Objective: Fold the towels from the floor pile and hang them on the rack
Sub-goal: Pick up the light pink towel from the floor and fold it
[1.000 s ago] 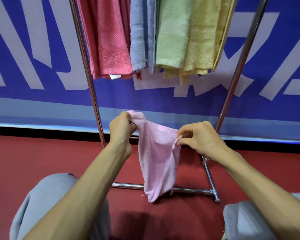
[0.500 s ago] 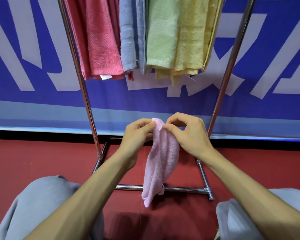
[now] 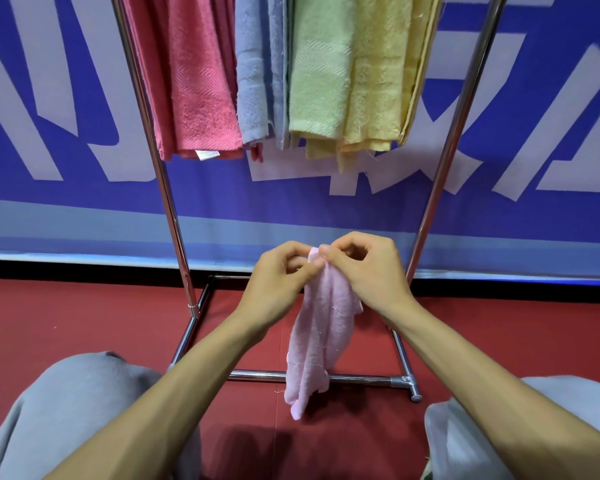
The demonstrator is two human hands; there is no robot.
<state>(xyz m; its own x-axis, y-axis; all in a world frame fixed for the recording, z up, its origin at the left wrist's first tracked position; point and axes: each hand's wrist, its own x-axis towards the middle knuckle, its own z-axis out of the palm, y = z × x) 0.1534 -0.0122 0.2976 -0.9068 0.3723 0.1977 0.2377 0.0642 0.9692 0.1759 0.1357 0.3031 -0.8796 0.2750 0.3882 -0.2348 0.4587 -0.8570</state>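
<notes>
A small light pink towel (image 3: 321, 337) hangs folded lengthwise in front of me, its lower end dangling near the rack's base bar. My left hand (image 3: 279, 282) and my right hand (image 3: 368, 271) pinch its top corners together, fingertips touching. Behind stands the metal rack (image 3: 168, 209) with its right post (image 3: 440, 174). On it hang a red-pink towel (image 3: 201, 84), a grey-blue towel (image 3: 257, 71), a light green towel (image 3: 321, 67) and a yellow towel (image 3: 378, 84). No floor pile is in view.
The rack's base bar (image 3: 357, 378) lies on the red floor (image 3: 66, 317) just ahead. A blue banner with white shapes (image 3: 534, 133) covers the wall behind. My knees in grey trousers (image 3: 66, 410) frame the lower corners.
My hands came together, bringing the pink towel's two top corners to meet, so the spread cloth is now folded in half lengthwise. The view shifted slightly down and left.
</notes>
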